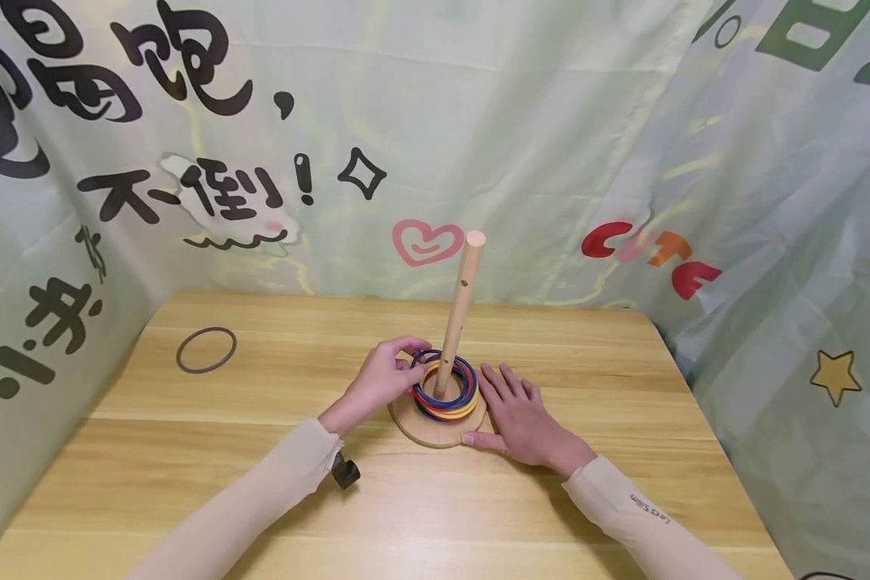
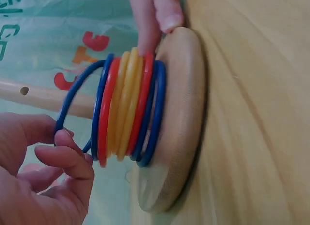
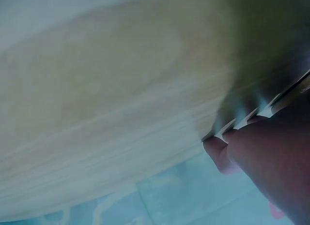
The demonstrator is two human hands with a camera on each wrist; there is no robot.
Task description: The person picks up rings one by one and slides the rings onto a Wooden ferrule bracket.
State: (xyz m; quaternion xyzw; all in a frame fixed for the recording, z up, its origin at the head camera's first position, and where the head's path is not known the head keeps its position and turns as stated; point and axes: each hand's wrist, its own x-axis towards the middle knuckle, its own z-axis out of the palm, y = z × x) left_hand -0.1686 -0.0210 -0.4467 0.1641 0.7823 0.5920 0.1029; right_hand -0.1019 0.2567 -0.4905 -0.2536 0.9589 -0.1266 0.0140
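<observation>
A wooden peg [image 1: 460, 302] stands upright on a round wooden base [image 1: 424, 433], with a stack of blue, red and yellow rings [image 2: 121, 106] around its lower part. My left hand [image 1: 380, 379] pinches a blue ring [image 2: 72, 92] between thumb and fingers, at the side of the stack. In the left wrist view this ring tilts away from the stack on the near side and still encircles the peg. My right hand [image 1: 522, 419] lies with spread fingers along the right side of the base, its thumb at the rim.
A single dark grey ring [image 1: 201, 371] lies on the wooden table [image 1: 297, 330] at the far left. Behind the table hangs a printed cloth [image 1: 522, 145], which also covers both sides. A small black device [image 1: 345, 471] sits under my left wrist.
</observation>
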